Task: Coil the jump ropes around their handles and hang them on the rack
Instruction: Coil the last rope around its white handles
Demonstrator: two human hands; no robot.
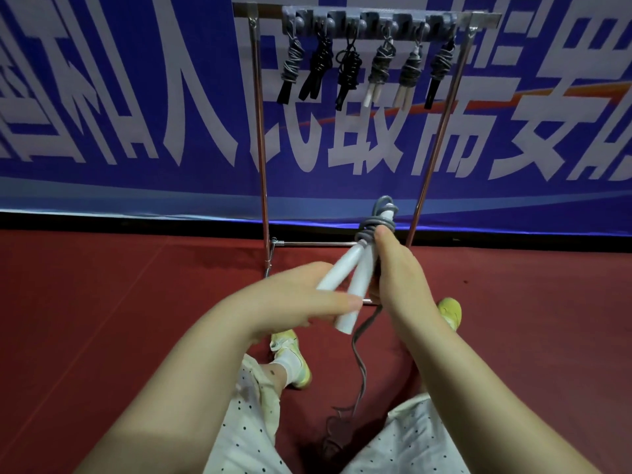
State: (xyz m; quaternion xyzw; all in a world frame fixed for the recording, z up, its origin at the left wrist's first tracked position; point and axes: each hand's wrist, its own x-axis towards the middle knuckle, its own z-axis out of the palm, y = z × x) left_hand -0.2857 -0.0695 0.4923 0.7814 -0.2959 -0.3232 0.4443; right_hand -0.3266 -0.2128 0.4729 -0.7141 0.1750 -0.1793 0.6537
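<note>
Two white jump-rope handles [345,278] are held together in front of me, pointing up and away. Grey rope [374,224] is wound in a few turns round their far ends. My left hand [301,302] holds the near ends of the handles, fingers stretched along them. My right hand [393,268] grips the handles and the rope on the right side. The loose grey rope tail [359,367] hangs down to the red floor between my legs. The metal rack [261,138] stands ahead, with several coiled ropes [379,68] hanging from its top hook bar [369,20].
A blue banner [136,114] with white characters covers the wall behind the rack. The floor [102,302] is red. My feet in yellow shoes [294,360] and my white dotted trousers [246,422] lie below my hands, close to the rack's base bar [314,244].
</note>
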